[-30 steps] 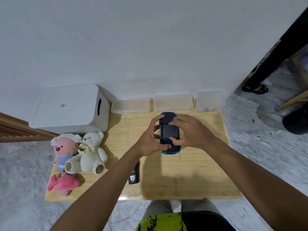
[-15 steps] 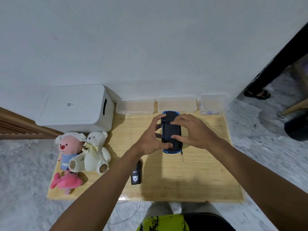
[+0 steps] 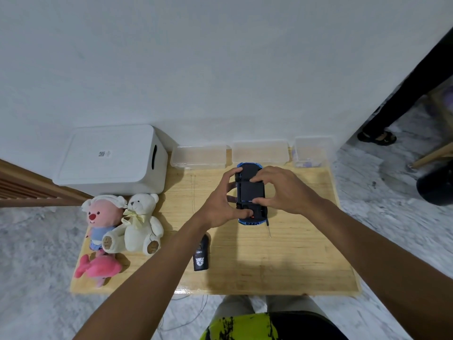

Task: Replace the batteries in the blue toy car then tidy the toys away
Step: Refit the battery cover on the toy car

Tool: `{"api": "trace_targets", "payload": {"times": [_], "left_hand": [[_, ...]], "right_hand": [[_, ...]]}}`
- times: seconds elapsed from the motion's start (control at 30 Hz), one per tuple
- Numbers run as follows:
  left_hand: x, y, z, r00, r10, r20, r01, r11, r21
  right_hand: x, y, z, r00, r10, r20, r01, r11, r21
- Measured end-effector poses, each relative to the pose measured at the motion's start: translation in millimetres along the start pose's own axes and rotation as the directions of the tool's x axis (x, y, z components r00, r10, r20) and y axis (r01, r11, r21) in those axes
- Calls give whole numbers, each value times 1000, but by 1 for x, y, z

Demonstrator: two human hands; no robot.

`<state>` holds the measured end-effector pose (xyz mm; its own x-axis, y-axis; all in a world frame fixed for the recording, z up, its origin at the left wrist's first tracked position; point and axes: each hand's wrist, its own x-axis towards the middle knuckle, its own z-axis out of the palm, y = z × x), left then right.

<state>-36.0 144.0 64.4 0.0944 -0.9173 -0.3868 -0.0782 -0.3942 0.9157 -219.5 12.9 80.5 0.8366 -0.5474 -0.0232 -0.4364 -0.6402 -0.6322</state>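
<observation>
Both hands are on the blue toy car, which sits upside down on the wooden bench with its black underside facing up. The left hand wraps the car's left side, thumb pressed on the near end and fingers curled over the far end. The right hand comes in from the other side with its fingertips pinched onto the middle panel of the underside — both are closed on the car.

A thin screwdriver lies on the bench just beside the car's near right corner. Under the left forearm there's a black remote-looking thing with a logo.

Along the wall, three clear plastic tubs stand in a row just behind the car. Far left is a white storage box, and in front of it the plush toys — a pink-faced one, a white teddy and a pink fish-shaped one.
</observation>
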Motion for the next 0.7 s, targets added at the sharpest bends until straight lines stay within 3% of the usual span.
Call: {"api": "trace_targets", "payload": {"times": [0.3,0.5,0.7], "left_hand": [[-1,-2,-1,1000,0,4,0,1000,18],[-1,0,1,1000,7,-2,-7,1000,19],[-1,2,4,1000,21,-7,-21,1000,0]], "right_hand": [[-1,-5,4,999,46,-26,-46,999,10],[-1,-2,5,990,137,-45,-129,979,157],[-3,-2,5,998,64,-4,-64,998,14]]}}
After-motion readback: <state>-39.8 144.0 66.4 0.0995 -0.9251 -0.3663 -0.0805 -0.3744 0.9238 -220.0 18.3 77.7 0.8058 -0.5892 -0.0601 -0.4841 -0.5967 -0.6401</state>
